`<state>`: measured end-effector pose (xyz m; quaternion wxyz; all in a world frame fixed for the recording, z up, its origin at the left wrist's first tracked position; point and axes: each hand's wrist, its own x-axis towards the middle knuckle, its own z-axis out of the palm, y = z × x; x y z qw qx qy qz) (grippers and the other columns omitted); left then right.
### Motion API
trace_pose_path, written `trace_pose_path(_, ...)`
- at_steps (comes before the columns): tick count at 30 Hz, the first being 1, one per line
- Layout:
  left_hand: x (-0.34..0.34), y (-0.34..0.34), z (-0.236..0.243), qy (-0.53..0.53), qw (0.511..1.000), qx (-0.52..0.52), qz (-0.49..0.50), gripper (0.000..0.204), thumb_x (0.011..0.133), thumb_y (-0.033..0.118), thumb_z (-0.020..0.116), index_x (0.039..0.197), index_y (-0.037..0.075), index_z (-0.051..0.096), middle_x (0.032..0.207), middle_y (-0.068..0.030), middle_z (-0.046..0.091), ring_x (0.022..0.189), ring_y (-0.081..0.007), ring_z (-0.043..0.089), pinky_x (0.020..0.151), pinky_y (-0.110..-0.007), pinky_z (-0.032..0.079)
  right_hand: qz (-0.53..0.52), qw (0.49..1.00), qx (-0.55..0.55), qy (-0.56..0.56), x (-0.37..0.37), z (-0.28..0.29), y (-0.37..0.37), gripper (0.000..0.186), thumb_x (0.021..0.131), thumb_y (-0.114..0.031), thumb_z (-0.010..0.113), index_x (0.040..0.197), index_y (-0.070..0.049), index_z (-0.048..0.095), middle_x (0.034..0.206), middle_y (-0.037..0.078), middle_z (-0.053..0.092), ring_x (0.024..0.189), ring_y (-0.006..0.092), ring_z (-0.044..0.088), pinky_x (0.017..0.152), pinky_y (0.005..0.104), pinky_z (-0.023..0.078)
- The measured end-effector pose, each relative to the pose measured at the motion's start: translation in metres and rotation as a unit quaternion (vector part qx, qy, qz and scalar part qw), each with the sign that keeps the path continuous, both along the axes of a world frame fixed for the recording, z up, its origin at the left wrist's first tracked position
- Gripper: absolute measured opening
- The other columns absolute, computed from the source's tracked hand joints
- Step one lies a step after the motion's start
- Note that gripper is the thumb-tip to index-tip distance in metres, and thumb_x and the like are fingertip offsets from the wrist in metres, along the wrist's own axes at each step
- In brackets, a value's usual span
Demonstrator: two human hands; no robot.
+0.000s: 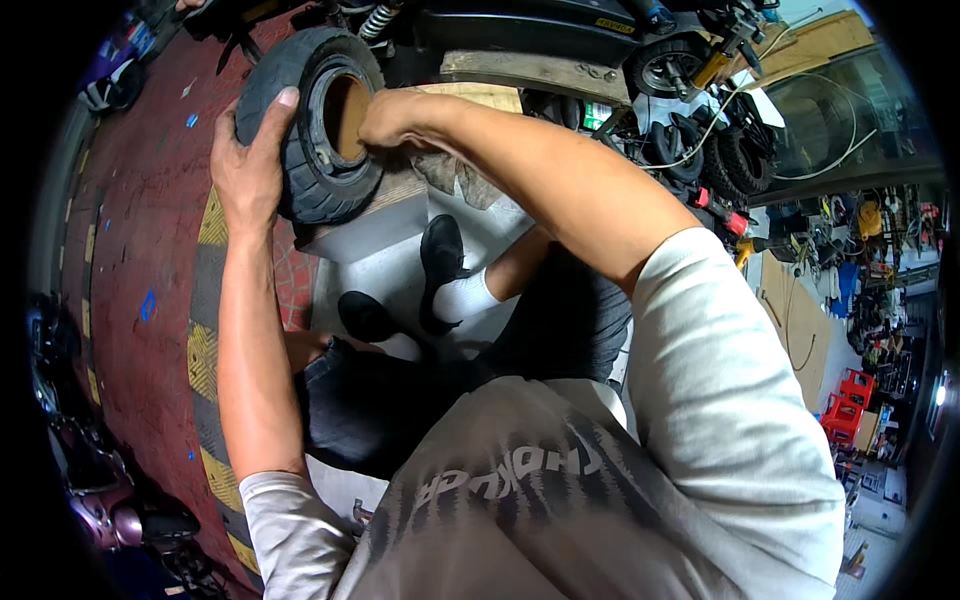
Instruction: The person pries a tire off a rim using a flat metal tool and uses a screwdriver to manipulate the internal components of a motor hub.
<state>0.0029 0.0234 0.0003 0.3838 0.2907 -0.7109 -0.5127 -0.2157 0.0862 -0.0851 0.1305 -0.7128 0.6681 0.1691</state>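
Observation:
A thick black tyre (300,175) stands tilted at the upper left, with a ring-shaped rim around its central opening. It rests on a grey block with a wooden top (368,228). My left hand (250,160) grips the tyre's outer left side, thumb over the tread and fingers wrapped behind, partly hidden. On the opposite side, my right hand (393,118) is curled at the right edge of the opening. Its fingertips reach inside out of sight, so whatever they hold cannot be made out. Brown shows through the opening.
Beyond my hands lies a wooden plank (535,75) beside a black vehicle body (525,28). Loose tyres (738,160) and a red power tool (722,212) lie to the right. Red stools (850,400) stand farther off. A yellow-black strip (203,360) edges the red floor.

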Motion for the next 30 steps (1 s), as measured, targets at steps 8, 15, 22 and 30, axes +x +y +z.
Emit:
trace_pose_path(8,0.001,0.003,0.0,0.03,1.0,-0.006,0.003,0.071,0.091,0.036,0.088,0.135,-0.012,0.06,0.117,-0.0172,0.075,0.102,-0.0184,0.071,0.093,-0.03,0.057,-0.145,0.956,-0.255,-0.007,0.048,0.119,0.095,0.026,0.088,-0.019,0.065,0.1,-0.001,0.079,0.089,0.023,0.078,0.09,0.0382,0.079,0.077,0.0466,0.062)
trace_pose_path(15,0.003,0.004,0.003,0.018,0.999,-0.021,0.018,0.071,0.09,0.035,0.089,0.134,-0.013,0.061,0.117,-0.0197,0.076,0.103,-0.0197,0.073,0.093,-0.032,0.058,-0.011,0.877,-0.478,0.04,0.005,0.074,0.061,0.017,0.092,-0.016,0.061,0.103,-0.007,0.069,0.086,0.016,0.079,0.077,0.0348,0.078,0.067,0.0465,0.061)
trace_pose_path(22,0.001,-0.004,-0.008,0.028,0.999,-0.041,0.02,0.073,0.089,0.037,0.089,0.134,-0.013,0.061,0.116,-0.02,0.076,0.103,-0.0202,0.073,0.093,-0.033,0.058,-0.234,0.917,-0.322,-0.022,0.032,0.056,0.055,0.025,0.091,-0.022,0.062,0.101,-0.004,0.077,0.092,0.024,0.078,0.087,0.039,0.079,0.079,0.0485,0.063)
trace_pose_path(30,0.003,-0.001,-0.004,0.059,0.998,0.013,0.0,0.071,0.089,0.038,0.089,0.131,-0.013,0.062,0.118,-0.019,0.076,0.102,-0.0194,0.072,0.094,-0.032,0.057,-0.356,0.887,0.085,-0.283,0.024,0.083,0.045,0.034,0.093,-0.026,0.059,0.107,-0.004,0.081,0.099,0.025,0.076,0.094,0.0367,0.077,0.085,0.049,0.059)
